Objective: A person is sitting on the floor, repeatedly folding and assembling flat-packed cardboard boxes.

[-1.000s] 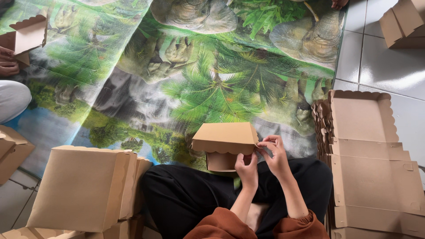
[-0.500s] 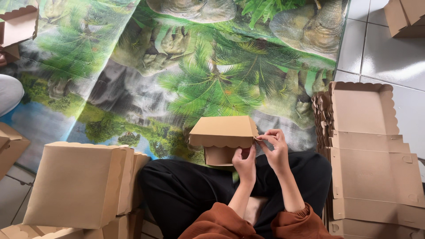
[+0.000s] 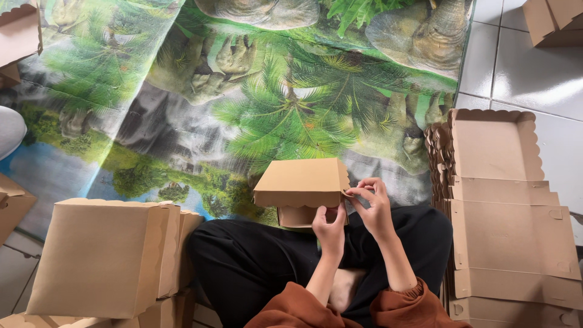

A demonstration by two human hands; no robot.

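From the head view, a small brown cardboard box with a scalloped lid (image 3: 302,188) sits above the person's black-trousered lap. The left hand (image 3: 330,229) grips its lower right corner from beneath. The right hand (image 3: 371,203) pinches the lid's right edge. Flat brown cardboard blanks (image 3: 507,212) lie stacked at right, folded brown boxes (image 3: 103,255) at left, all on a printed jungle mat (image 3: 243,91).
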